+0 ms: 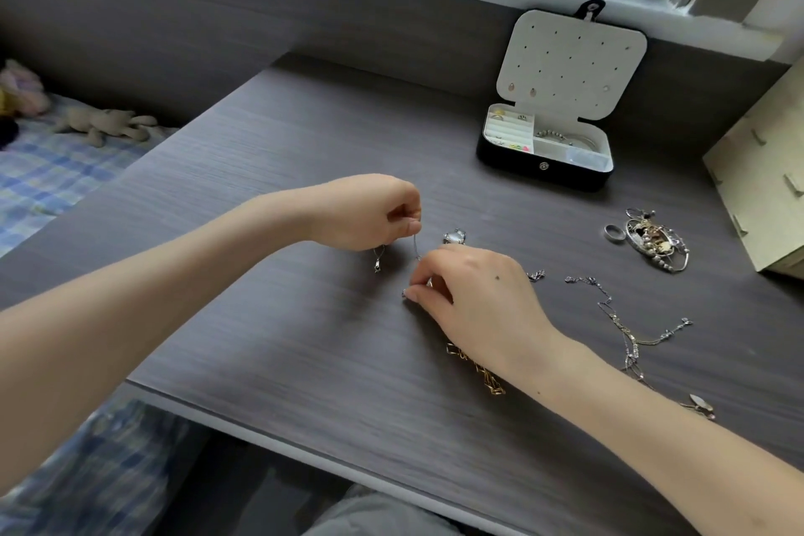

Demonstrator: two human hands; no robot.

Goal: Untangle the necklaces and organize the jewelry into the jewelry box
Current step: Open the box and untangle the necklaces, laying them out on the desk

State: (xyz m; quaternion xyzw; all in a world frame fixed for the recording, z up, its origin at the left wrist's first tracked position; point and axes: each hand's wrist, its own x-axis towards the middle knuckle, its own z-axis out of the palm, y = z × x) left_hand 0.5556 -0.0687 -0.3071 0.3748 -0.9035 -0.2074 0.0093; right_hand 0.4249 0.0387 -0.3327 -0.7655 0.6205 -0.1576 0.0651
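The dark wood-grain table (304,187) carries everything. A bed (52,178) with a checked cover and a soft toy (104,124) lies past its left edge, and a pale wooden box (765,187) stands at its right edge.

The jewelry box (513,163) sits open near the far edge, toward the right corner. Its lid is upright and holds a few earrings, and the tray has rings and a bracelet or two, so some sorting looks done.

In the middle of the table the left hand (370,213) pinches a thin silver chain (415,246) between thumb and forefinger and lifts it. The right hand (474,296) pinches the same chain lower, close to the tabletop. I judge the untangling to be in progress.

A good deal is left:
- a heap of jewelry (657,239) near the right edge, with a ring (613,232) just beside it
- a silver necklace (626,331) strung out toward the near right
- a gold chain (483,374) partly hidden under the right wrist
- a clear stone piece (455,236) just beyond the right hand

Nothing blocks the way to the jewelry box, though the gold chain under the wrist could snag or be dragged.
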